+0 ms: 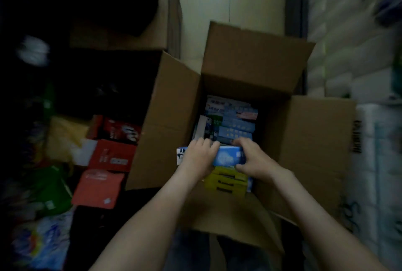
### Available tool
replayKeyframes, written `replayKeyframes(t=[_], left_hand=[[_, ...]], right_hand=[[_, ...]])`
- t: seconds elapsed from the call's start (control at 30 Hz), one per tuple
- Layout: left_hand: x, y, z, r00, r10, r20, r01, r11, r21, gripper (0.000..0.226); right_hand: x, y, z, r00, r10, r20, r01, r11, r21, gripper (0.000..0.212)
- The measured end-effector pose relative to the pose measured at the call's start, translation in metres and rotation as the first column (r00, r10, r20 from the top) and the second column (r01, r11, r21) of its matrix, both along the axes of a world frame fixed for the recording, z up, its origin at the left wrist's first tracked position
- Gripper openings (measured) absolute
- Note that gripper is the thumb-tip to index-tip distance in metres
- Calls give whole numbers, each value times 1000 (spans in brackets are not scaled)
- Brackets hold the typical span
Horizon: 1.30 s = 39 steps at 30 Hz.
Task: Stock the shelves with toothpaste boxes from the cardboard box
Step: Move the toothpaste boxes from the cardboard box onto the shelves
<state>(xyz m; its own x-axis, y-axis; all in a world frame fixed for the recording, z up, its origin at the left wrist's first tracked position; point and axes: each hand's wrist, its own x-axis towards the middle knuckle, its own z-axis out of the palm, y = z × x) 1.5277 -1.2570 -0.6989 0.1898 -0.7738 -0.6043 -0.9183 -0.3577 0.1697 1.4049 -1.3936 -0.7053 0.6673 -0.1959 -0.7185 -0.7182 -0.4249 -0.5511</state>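
with your left hand (199, 155) and right hand (250, 157) both clamped on the blue toothpaste box (228, 157) over the open cardboard box (250, 70), grip its long edges; it looks light, stiff and crushable.

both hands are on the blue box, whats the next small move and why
Probably lift the blue toothpaste box straight up out of the cardboard box. The left hand and right hand grip its ends, it sits above the yellow boxes, and the flaps are open.
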Motion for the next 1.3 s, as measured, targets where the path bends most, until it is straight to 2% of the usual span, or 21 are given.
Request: replayKeyframes(t=[0.03, 0.1, 0.17, 0.23, 0.3, 0.37, 0.53, 0.77, 0.87, 1.03, 1.13, 1.2, 1.3], left_hand=[[4, 5, 31, 999, 30, 40, -29, 999, -30, 57], [15, 12, 96, 987, 102, 127, -93, 993, -72, 60], [21, 23, 156, 974, 166, 151, -152, 983, -102, 60], [26, 33, 210, 958, 217, 186, -191, 971, -146, 55], [29, 48, 257, 932, 294, 210, -257, 948, -187, 52], [31, 68, 303, 884, 399, 245, -343, 908, -242, 55], [38, 132, 393, 686, 683, 253, -584, 723, -368, 68], [33, 206, 462, 406, 888, 218, -756, 460, -465, 70], [30, 234, 482, 285, 946, 153, -808, 323, -493, 67], [28, 275, 509, 79, 987, -140, -885, 5, -465, 71], [31, 299, 518, 3, 968, -250, -891, -111, -440, 75], [36, 315, 525, -29, 951, -309, -891, -165, -424, 78], [49, 341, 533, -73, 883, -463, -862, -289, -416, 60]], right_hand=[[7, -4, 32, 1000, -14, 17, 14, 1000, 20, 58], [21, -10, 93, 980, -200, 19, 194, 964, 181, 58], [32, -7, 152, 925, -379, -16, 359, 861, 361, 47], [43, 0, 198, 894, -448, -25, 407, 785, 466, 30], [57, 9, 244, 886, -463, 8, 387, 748, 539, 15], [74, 20, 291, 898, -435, 69, 324, 759, 564, 9], [124, 44, 369, 909, -373, 188, 212, 800, 561, 21], [183, 126, 439, 915, -279, 290, 57, 803, 594, 25], [197, 161, 457, 919, -277, 282, 26, 755, 655, 27], [210, 215, 482, 942, -175, 287, -133, 593, 794, 36], [221, 246, 492, 953, -125, 278, -182, 498, 848, 26], [232, 266, 498, 956, -102, 274, -192, 488, 851, 25], [252, 298, 510, 951, -91, 296, -204, 536, 820, 33]])
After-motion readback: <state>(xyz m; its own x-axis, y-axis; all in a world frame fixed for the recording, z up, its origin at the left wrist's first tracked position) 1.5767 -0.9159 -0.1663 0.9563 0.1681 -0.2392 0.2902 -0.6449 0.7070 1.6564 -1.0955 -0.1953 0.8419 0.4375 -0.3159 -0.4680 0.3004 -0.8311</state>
